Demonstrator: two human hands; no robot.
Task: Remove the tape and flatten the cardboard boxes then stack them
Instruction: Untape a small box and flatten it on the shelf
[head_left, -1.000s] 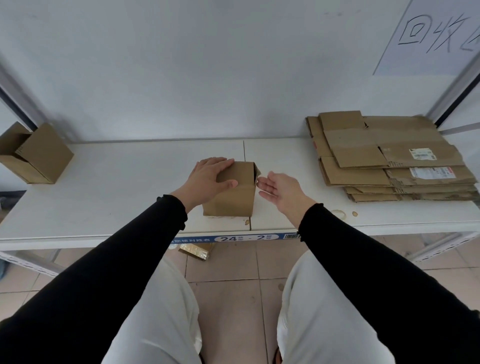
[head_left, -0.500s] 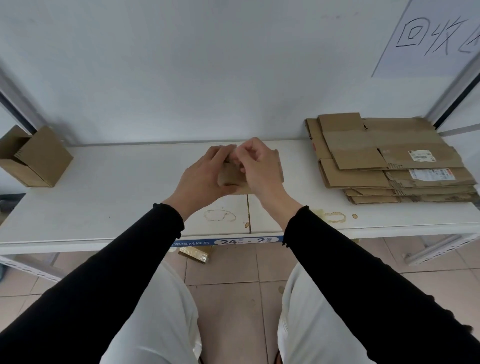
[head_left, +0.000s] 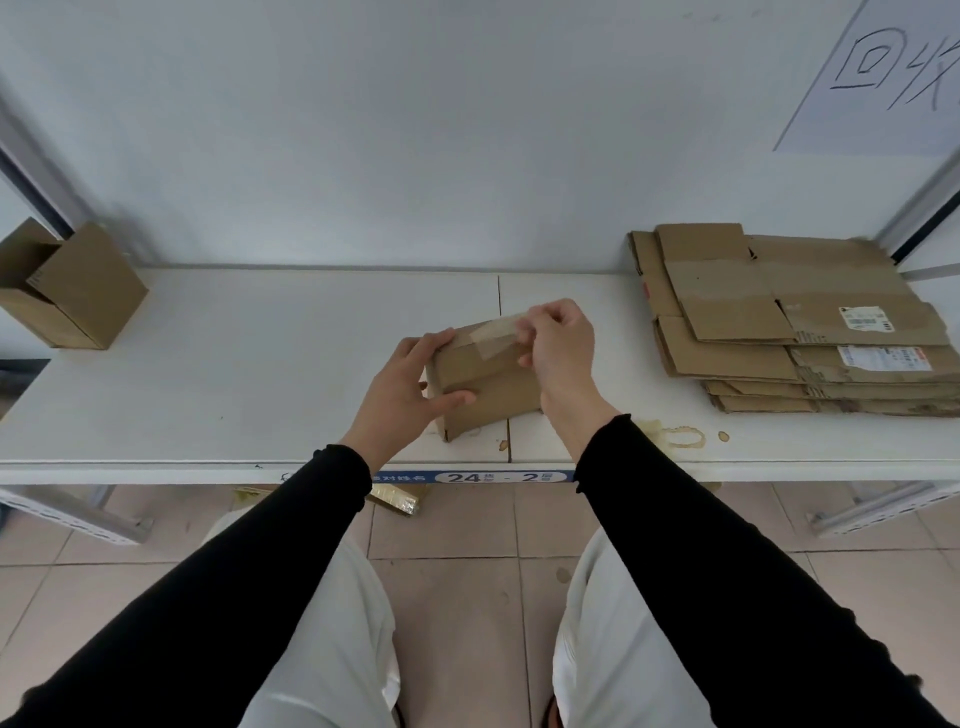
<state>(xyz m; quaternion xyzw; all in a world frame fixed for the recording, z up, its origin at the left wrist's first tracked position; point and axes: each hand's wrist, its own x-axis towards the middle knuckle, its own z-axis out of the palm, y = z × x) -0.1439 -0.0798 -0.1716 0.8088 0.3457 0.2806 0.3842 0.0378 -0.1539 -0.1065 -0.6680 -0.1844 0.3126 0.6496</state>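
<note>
Seen from above, looking down over two black-sleeved arms toward a white desk (head_left: 234, 364) against a pale wall.

Near the front middle of the desk, a small cardboard box (head_left: 485, 387), tilted, its lower corner touching the surface just beside the seam between the two desk panels. Gripped on its left side by the left hand (head_left: 402, 387), thumb curled across the near face, fingers wrapped round the top left edge. Along the box's top edge, a strip of clear tape (head_left: 493, 336), partly lifted. Pinched at its right end by the right hand (head_left: 558, 345), fingers curled tight together above the box's upper right corner; hard to tell exactly how much of the strip is already free, given its transparency.

At the right end of the desk, well apart from the box, a stack of flattened boxes (head_left: 789, 332), lying flat, white shipping labels on the upper sheets. At the far left edge, an open box (head_left: 67, 291) standing upright with its flaps raised.

Brown ring stains (head_left: 680, 436) on the desk to the right of the right wrist. On the desk's front edge, a blue label (head_left: 498, 476) reading "24" and "2". Below, a tiled floor, with a crumpled wad of tape (head_left: 397, 501) under the desk. On the wall, upper right, a sheet of paper (head_left: 893, 73) with handwritten characters.
</note>
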